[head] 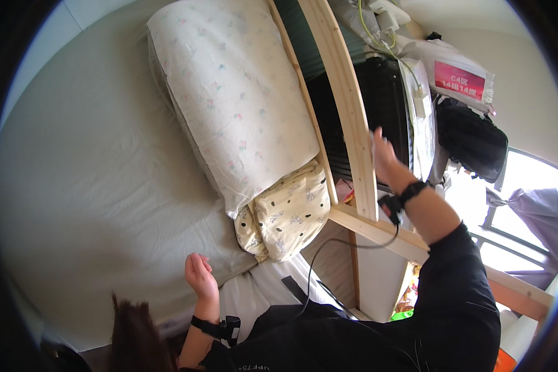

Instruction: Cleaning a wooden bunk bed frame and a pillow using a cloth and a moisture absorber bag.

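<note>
My left hand (200, 275) is over the mattress with a grey-green fitted sheet (97, 162), its fingers curled in and nothing visible in them. My right hand (385, 153) is at the outer side of a wooden bed rail (351, 107). The rail and the angle partly hide its fingers, so a grip on the wood cannot be made out. Between the hands lies a white pillow (237, 97) with a small floral print, beside the inner wooden board (307, 97). Folded cream printed fabric (290, 214) sits against the pillow's near end.
Beyond the rail stand a black ribbed suitcase (383, 102), a black backpack (472, 137) and a white plastic bag (455, 60). A power strip (390, 11) trails cables. A wooden crossbeam (381, 232) runs below my right forearm. A black cable (339, 240) hangs from my right wrist device.
</note>
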`<state>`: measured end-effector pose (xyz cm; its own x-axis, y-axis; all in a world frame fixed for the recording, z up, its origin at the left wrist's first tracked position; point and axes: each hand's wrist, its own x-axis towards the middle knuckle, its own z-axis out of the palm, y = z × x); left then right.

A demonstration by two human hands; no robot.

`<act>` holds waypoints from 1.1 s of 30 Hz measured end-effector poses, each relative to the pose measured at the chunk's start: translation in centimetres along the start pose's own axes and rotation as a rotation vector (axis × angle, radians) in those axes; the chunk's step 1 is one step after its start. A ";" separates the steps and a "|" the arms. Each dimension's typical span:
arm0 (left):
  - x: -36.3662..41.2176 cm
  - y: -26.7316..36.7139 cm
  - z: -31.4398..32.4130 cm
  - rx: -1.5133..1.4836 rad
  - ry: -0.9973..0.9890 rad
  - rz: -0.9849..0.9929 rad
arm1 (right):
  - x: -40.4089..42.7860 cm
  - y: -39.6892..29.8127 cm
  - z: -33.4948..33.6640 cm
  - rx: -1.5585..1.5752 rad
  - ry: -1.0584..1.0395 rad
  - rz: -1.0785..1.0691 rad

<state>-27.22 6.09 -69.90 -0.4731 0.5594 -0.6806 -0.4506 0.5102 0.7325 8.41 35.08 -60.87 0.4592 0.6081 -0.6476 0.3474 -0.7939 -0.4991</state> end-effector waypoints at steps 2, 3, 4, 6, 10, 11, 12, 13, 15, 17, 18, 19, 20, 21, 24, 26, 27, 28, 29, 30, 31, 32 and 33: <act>0.0 0.0 -0.1 0.015 -0.011 0.012 | 0.3 -5.6 3.2 0.002 0.021 -0.101; 0.0 -0.1 -0.1 0.014 -0.006 0.016 | 1.0 -7.3 4.2 -0.014 0.016 -0.155; -0.1 -0.2 -0.3 0.016 0.006 0.019 | 0.9 -9.0 5.7 -0.082 0.019 -0.192; -0.3 -0.3 -0.2 0.012 0.004 0.018 | 2.1 -9.7 6.9 -0.146 0.031 -0.232; -0.6 -0.3 0.1 -0.010 -0.001 -0.013 | 2.3 -6.3 7.3 -0.645 0.302 -0.997; -0.6 -0.2 -0.1 -0.006 0.011 -0.014 | 0.8 -5.5 7.8 -1.033 0.516 -1.182; -0.5 0.0 0.1 0.006 0.007 -0.006 | -0.5 -5.0 7.2 -1.265 0.518 -1.148; -0.6 0.2 0.1 0.020 0.012 0.000 | -1.3 -4.1 6.6 -1.268 0.510 -1.150; -0.3 0.1 -0.1 0.023 0.031 0.014 | -2.7 -2.1 4.6 -1.652 0.387 -1.142; -0.4 -0.2 -0.7 0.019 0.054 0.021 | -5.0 0.3 2.6 -1.873 0.209 -1.062; -0.3 -0.4 -0.9 0.018 0.045 0.009 | -5.8 2.4 0.9 -1.977 0.103 -1.017; -0.3 -0.5 -1.0 0.020 0.041 -0.002 | -6.4 4.6 -0.8 -2.075 -0.008 -0.970; -0.4 -0.7 -1.1 0.004 0.052 -0.015 | -7.7 6.4 -2.4 -2.077 -0.195 -0.948; -0.5 -1.1 -1.3 -0.007 0.054 -0.024 | -8.8 7.5 -3.8 -2.072 -0.376 -0.917; -0.8 -2.7 -1.9 -0.003 0.072 0.003 | -9.8 8.1 -5.1 -2.102 -0.589 -1.046; -1.0 -3.5 -1.9 -0.012 0.074 -0.003 | -8.2 5.6 -3.5 -2.043 -0.588 -0.926; -1.1 -3.7 -1.9 -0.015 0.076 -0.010 | -7.3 3.6 -2.2 -1.976 -0.578 -0.803; -1.0 -3.9 -1.7 -0.017 0.067 0.005 | -6.4 1.5 -0.9 -2.036 -0.485 -0.888; -1.0 -4.0 -1.5 -0.015 0.062 0.022 | -5.3 -0.9 0.5 -2.087 -0.392 -0.977; -1.1 -4.0 -1.2 -0.017 0.064 0.018 | -4.2 -3.2 1.9 -2.106 -0.297 -1.083; -1.2 -3.9 -1.1 -0.008 0.062 0.016 | -2.9 -5.3 3.1 -2.116 -0.201 -1.191; -1.2 -3.8 -0.8 -0.005 0.054 0.017 | -1.7 -7.3 3.7 -2.194 -0.069 -1.383; -1.3 -3.9 -0.8 -0.005 0.055 0.015 | -1.0 -8.2 4.2 -2.253 0.067 -1.583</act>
<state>-25.43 2.83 -71.86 -0.5202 0.5302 -0.6696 -0.4471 0.4989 0.7424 1.72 41.03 -58.54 -0.6550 0.4267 -0.6236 0.0347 0.8414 0.5393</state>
